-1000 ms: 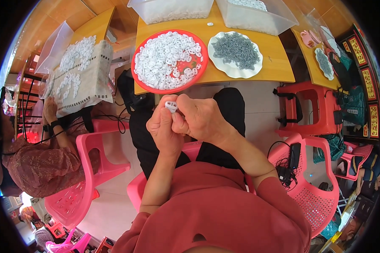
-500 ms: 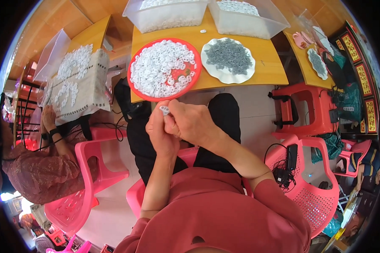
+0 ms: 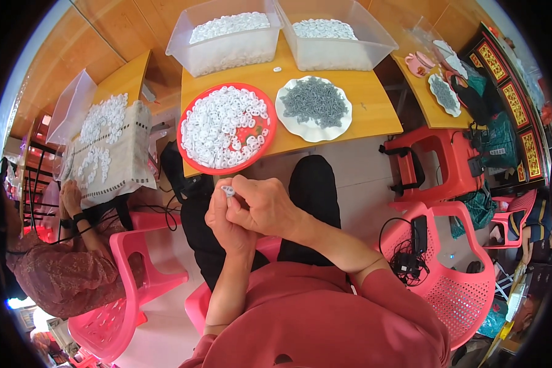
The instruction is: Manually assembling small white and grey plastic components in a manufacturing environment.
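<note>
Close together above my lap, both hands meet around a small white oval plastic piece with holes [image 3: 228, 191]. My left hand [image 3: 228, 228] pinches that piece between thumb and fingertips, and a bit of grey shows in its holes. Curled beside it, my right hand [image 3: 265, 205] has its fingertips pressed against the piece; what they hold is hidden. Just beyond the hands, a red round tray [image 3: 184, 150] is heaped with similar white pieces [image 3: 218, 126]. To its right a white scalloped plate [image 3: 319, 132] bears a pile of small grey pieces [image 3: 314, 101].
Two clear tubs [image 3: 227, 58] [image 3: 337, 55] of white pieces stand at the table's back. On the left, another person [image 3: 73, 267] sits by a cloth-covered surface [image 3: 126, 165] with white pieces. Pink chairs [image 3: 448, 270] and a red stool [image 3: 426, 162] stand around me.
My view has shifted, so the table and tray appear lower and the tubs show more fully. The hands stay together on the white piece, which is slightly turned.
</note>
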`<state>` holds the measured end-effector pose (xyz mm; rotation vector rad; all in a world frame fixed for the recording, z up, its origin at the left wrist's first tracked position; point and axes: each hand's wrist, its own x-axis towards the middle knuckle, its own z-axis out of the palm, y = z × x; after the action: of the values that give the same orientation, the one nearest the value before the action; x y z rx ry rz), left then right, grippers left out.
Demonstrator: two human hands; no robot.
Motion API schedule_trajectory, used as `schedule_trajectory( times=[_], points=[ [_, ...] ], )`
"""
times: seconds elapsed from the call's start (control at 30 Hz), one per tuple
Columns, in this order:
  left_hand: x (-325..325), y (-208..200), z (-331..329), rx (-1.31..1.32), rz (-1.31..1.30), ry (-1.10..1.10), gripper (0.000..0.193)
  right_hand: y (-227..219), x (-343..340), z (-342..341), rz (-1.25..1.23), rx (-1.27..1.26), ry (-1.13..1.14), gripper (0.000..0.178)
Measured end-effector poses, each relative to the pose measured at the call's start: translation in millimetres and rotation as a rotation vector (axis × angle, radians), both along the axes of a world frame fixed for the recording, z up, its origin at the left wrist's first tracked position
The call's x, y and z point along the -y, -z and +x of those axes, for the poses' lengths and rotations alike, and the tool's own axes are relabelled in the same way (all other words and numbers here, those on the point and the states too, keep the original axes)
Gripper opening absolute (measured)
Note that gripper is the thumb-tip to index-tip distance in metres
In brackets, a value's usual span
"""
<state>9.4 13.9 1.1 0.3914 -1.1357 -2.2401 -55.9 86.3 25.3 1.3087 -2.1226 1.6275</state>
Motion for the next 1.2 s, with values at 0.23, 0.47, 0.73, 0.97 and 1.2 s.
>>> schedule_trajectory(
  times=[0.23, 0.47, 0.73, 0.97, 1.2],
  points=[
    [0, -7, -9, 0.038, -0.037, -0.162, 0.029, -4, 2, 1, -0.017, 0.057, -0.002, 0.013],
    [15, 7, -1, -0.025, -0.063, -0.063, 0.027, -14, -3, -4, -0.132, 0.787, -0.304, 0.017],
    [30, 17, 0, -0.058, -0.172, 0.197, 0.042, -26, -12, -8, -0.213, 1.143, -0.425, 0.019],
    [36, 16, 4, -0.214, -0.081, 0.279, 0.036, -28, -12, -6, -0.143, 1.164, -0.439, 0.023],
    [18, 8, 3, -0.082, -0.224, 0.061, 0.038, -29, -13, -2, -0.168, 1.024, -0.366, 0.02]
  ],
)
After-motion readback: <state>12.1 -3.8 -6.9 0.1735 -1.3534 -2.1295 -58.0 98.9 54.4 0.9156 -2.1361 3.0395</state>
